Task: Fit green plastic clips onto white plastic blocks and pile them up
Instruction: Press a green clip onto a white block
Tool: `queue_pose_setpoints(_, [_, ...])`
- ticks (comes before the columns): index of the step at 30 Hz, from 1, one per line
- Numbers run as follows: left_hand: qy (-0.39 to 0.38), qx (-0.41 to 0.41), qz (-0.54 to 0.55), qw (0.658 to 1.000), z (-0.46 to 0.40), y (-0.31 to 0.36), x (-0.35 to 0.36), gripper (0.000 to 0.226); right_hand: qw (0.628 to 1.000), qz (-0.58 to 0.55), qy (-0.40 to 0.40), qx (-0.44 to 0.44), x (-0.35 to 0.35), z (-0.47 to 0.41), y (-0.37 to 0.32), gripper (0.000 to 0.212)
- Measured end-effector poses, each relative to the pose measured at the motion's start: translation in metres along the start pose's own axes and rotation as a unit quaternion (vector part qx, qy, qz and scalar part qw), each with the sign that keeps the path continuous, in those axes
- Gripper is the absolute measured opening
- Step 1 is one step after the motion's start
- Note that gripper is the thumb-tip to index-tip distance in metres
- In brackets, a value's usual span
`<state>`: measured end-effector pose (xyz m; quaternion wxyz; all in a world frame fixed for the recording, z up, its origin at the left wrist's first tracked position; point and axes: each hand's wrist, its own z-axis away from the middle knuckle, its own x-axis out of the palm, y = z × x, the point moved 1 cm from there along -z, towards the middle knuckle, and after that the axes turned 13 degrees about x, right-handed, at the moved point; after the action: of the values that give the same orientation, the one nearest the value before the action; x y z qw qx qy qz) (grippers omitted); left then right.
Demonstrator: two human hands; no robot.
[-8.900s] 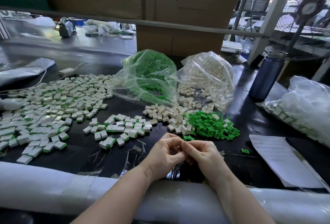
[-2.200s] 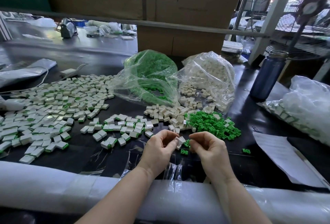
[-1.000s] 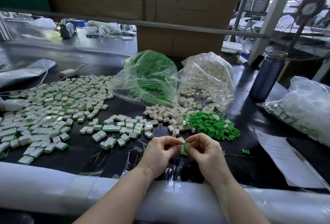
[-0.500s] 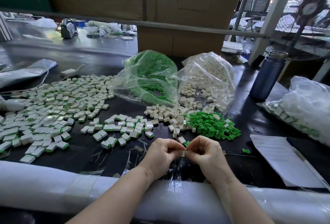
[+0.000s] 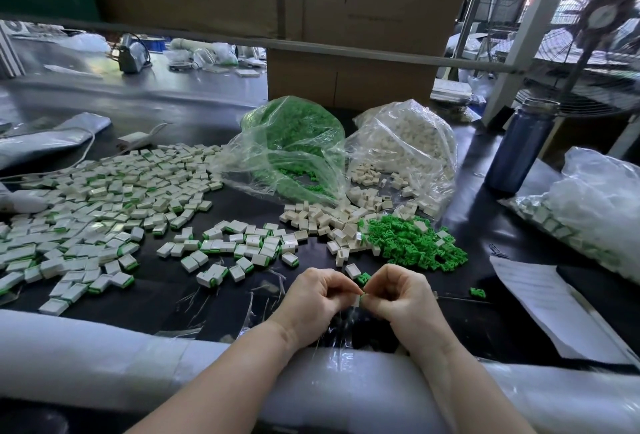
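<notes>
Pinching together, curled fingers of left hand [image 5: 317, 297] and right hand [image 5: 398, 297] grip a white block [image 5: 356, 300] with green clip [image 5: 362, 298].

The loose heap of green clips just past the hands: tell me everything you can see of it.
The heap of green clips is a low, spread mound of small bright green plastic pieces, tumbled at all angles on the dark table. It lies beyond the right hand, apart from it. Its left edge mingles with loose white blocks, and a few white blocks sit among the clips. One stray clip lies apart, nearer the paper.
</notes>
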<state>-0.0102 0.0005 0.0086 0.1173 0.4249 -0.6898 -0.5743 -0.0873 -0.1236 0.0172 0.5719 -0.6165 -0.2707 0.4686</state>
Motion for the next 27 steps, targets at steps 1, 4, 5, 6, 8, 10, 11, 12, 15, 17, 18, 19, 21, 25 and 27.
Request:
queue_pose_setpoints(1, [-0.003, -0.001, 0.001, 1.0, 0.0001, 0.0003, -0.0001, 0.008, 1.0, 0.002, -0.004, 0.001, -0.0002, 0.0004, -0.0003, 0.027])
queue_pose_setpoints(4, [-0.008, 0.003, -0.013, 1.0, 0.0004, 0.0013, -0.0004, 0.007, 1.0, 0.005, -0.014, 0.002, -0.0008, 0.001, -0.0013, 0.026])
queue_pose_setpoints(5, [-0.009, 0.005, -0.021, 1.0, 0.0003, 0.0013, -0.0006, 0.007, 1.0, 0.006, -0.017, 0.003, -0.0009, 0.001, -0.0015, 0.026])
queue_pose_setpoints(6, [-0.011, 0.007, -0.028, 1.0, 0.0002, 0.0009, -0.0008, 0.007, 1.0, 0.007, -0.019, 0.004, -0.001, 0.001, -0.0015, 0.026])
queue_pose_setpoints(8, [-0.016, 0.014, -0.04, 0.999, 0.0002, 0.0006, -0.001, 0.008, 1.0, 0.007, -0.023, 0.006, -0.001, 0.0011, -0.0011, 0.026])
queue_pose_setpoints(10, [-0.028, 0.031, -0.06, 0.997, 0.0005, 0.0001, -0.0007, 0.01, 1.0, 0.008, -0.03, 0.007, -0.0007, 0.0013, -0.0009, 0.026])
queue_pose_setpoints(11, [-0.034, 0.039, -0.071, 0.996, 0.0007, -0.0001, -0.0005, 0.011, 0.999, 0.009, -0.032, 0.007, -0.0005, 0.0014, -0.0008, 0.026])
queue_pose_setpoints(12, [-0.035, 0.043, -0.077, 0.995, 0.0007, -0.0004, -0.0004, 0.011, 0.999, 0.01, -0.033, 0.007, -0.0007, 0.0011, -0.0006, 0.026])
queue_pose_setpoints(15, [-0.009, 0.028, -0.048, 0.998, 0.0009, -0.0016, -0.0011, 0.009, 1.0, -0.006, -0.015, 0.005, -0.0006, -0.0008, 0.0007, 0.022])
queue_pose_setpoints(17, [0.015, 0.022, -0.034, 0.999, 0.0006, -0.0015, -0.0006, 0.009, 0.999, -0.03, 0.007, 0.014, -0.0004, -0.0029, 0.0022, 0.018])
queue_pose_setpoints(18, [0.022, 0.023, -0.034, 0.999, 0.0004, -0.0016, 0.0001, 0.01, 0.999, -0.045, 0.015, 0.02, -0.0006, -0.0039, 0.0031, 0.017])
queue_pose_setpoints(19, [0.025, 0.025, -0.035, 0.999, 0.0004, -0.0017, 0.0006, 0.01, 0.998, -0.058, 0.019, 0.026, -0.0006, -0.005, 0.0039, 0.016])
queue_pose_setpoints(21, [0.021, 0.026, -0.037, 0.999, 0.0006, -0.0011, 0.0018, 0.014, 0.997, -0.069, 0.023, 0.033, -0.0012, -0.0064, 0.0051, 0.015])
queue_pose_setpoints(25, [0.031, 0.033, -0.024, 0.999, 0.0008, -0.0036, 0.0017, 0.017, 0.996, -0.081, 0.027, 0.036, -0.0018, -0.0067, 0.007, 0.012])
queue_pose_setpoints(27, [0.036, 0.031, -0.016, 0.999, 0.001, -0.0042, 0.0019, 0.009, 0.993, -0.106, 0.025, 0.04, -0.0026, -0.0056, 0.0073, 0.01])
